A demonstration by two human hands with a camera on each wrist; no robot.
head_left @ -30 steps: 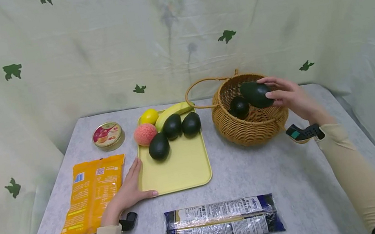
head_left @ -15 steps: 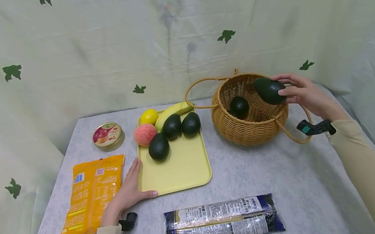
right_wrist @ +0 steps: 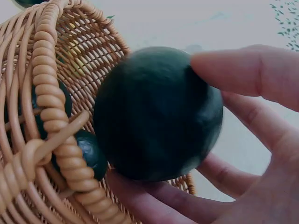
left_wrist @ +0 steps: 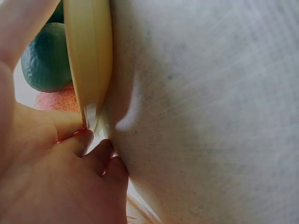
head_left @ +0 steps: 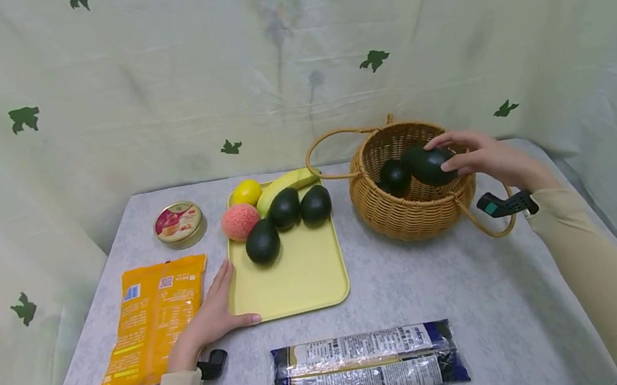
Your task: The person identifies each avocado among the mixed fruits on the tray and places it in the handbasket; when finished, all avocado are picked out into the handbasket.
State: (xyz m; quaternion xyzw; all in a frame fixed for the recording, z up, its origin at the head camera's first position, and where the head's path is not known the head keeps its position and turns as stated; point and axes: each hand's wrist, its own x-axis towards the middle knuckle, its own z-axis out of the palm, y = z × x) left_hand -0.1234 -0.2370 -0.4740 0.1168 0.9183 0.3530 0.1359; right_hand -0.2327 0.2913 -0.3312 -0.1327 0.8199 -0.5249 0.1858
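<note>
In the head view my right hand (head_left: 477,157) grips a dark green avocado (head_left: 429,165) at the mouth of the wicker basket (head_left: 410,216). Thumb and fingers spread around that avocado (right_wrist: 159,116) in the right wrist view. Inside the basket lies another avocado (head_left: 394,178); dark shapes also show through the weave. My left hand (head_left: 214,310) rests at the near left corner of the yellow tray (head_left: 305,281), fingers along its left edge and thumb at its front edge. On the tray are several avocados (head_left: 262,242), a pink peach-like fruit (head_left: 240,221), a lemon (head_left: 247,192) and a banana (head_left: 286,187).
An orange packet (head_left: 153,324) lies left of the tray, partly behind my left forearm. Beyond it stands a round tin (head_left: 179,224). Two plastic-wrapped packs (head_left: 368,365) lie at the front. One basket handle (head_left: 329,134) arches over the tray's far right corner; cloth hangs behind.
My right hand carried the avocado to the right, then brought it back left and lower, into the basket's mouth. The left hand and the tray have stayed put.
</note>
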